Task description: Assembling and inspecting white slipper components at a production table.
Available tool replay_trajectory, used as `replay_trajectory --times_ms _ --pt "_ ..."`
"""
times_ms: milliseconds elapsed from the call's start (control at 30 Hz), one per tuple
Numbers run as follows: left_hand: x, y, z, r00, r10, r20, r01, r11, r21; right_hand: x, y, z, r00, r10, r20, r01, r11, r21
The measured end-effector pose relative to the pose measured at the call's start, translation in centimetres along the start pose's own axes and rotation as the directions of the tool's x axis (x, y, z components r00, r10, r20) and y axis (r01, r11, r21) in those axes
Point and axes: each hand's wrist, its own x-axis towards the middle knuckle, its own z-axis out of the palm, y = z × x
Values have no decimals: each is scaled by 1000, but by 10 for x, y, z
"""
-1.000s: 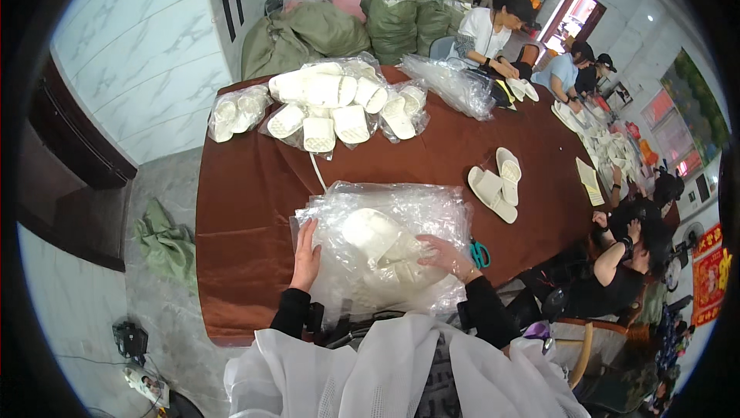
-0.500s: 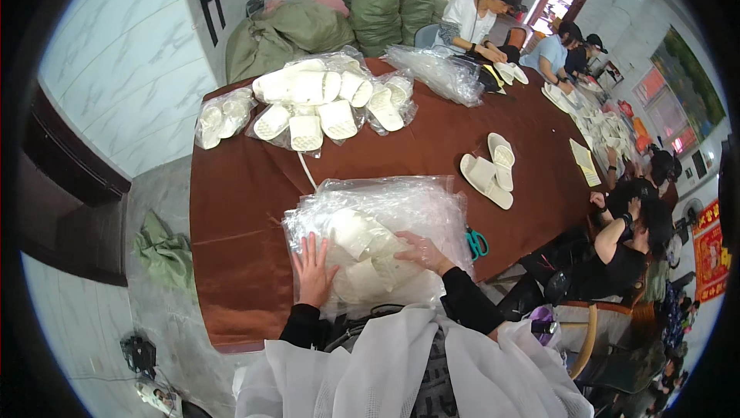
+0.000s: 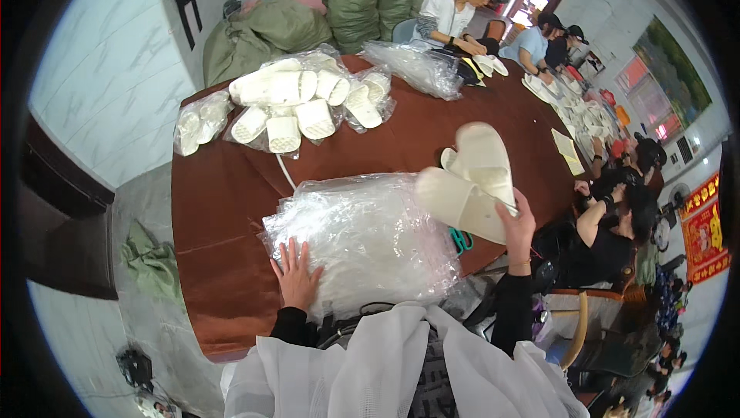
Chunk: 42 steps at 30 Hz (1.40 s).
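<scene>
My right hand (image 3: pixel 518 231) grips a pair of cream slippers (image 3: pixel 470 206), raised over the right part of the brown table. Whether a clear bag wraps them I cannot tell. Behind them peeks the edge of another pale slipper (image 3: pixel 447 157), mostly hidden. With fingers spread, my left hand (image 3: pixel 297 275) lies flat on the left side of a stack of clear plastic bags (image 3: pixel 370 233) in front of me. Teal-handled scissors (image 3: pixel 461 241) rest beside the stack, partly covered by the held slippers.
Several bagged slippers (image 3: pixel 297 102) are heaped at the table's far left. More clear bags (image 3: pixel 416 67) lie near the far edge of the brown table (image 3: pixel 216 264). Co-workers (image 3: pixel 455 10) sit around the far and right sides. Green sacks (image 3: pixel 270 33) stand behind.
My right hand has moved from the bag stack to the right and up, carrying a slipper pair off the bags. My left hand stays on the stack. The view has shifted slightly.
</scene>
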Motion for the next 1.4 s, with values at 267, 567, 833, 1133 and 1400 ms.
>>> replay_trajectory --times_ms 267,567,833,1133,1400 --pt "-3 -7 6 999 -16 50 -4 924 383 -79 -41 121 698 -154 699 100 988 118" --pt "-2 -2 3 999 16 -34 -15 999 28 23 72 71 545 132 828 -50 991 -125" --pt "5 6 3 999 26 -45 -27 1000 -9 107 105 -20 918 333 214 -393 705 591" --pt "-3 -8 2 997 -25 -71 27 999 29 -77 -30 198 619 -545 565 677 735 -33" --pt "25 -31 -27 993 114 -38 -115 993 -26 -114 13 257 471 -387 793 725 682 -98"
